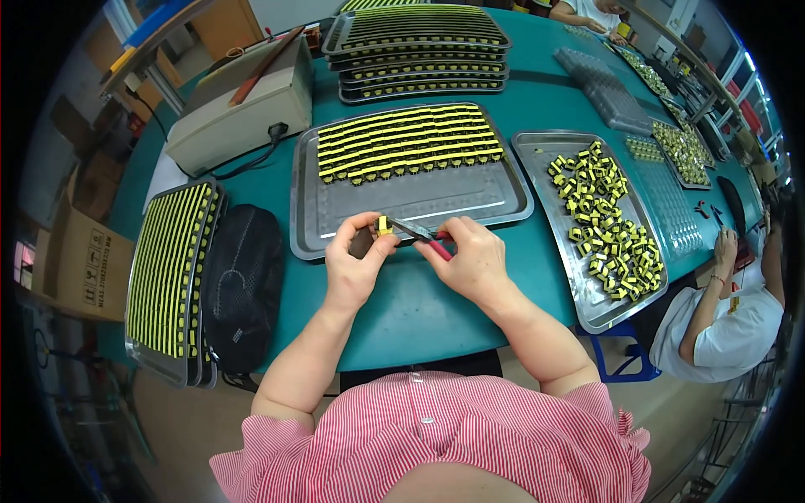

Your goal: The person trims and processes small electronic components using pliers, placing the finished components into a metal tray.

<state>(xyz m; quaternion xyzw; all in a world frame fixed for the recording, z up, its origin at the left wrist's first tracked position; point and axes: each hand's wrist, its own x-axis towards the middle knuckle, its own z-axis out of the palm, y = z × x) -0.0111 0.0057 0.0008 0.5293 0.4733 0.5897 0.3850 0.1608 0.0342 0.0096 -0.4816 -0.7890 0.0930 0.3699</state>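
Observation:
Between the thumb and fingers of my left hand [352, 261] is a small yellow-and-black transformer [384, 225]. My right hand [471, 258] grips red-handled pliers [438, 246], whose metal jaws reach left to the transformer's side. Whether the jaws touch it is too small to tell. Both hands are over the near edge of a metal tray [411, 210], where rows of the same parts [411, 142] fill the far part. A second tray [579, 289] on the right holds a loose heap of such parts [604, 222].
Stacked full trays [419, 50] stand at the back. On the left are a beige box-shaped device [243, 105] with a black cable, more filled trays [172, 277] and a black case [243, 285]. Co-workers [721, 310] sit at the right and far right, near clear plastic trays [599, 88].

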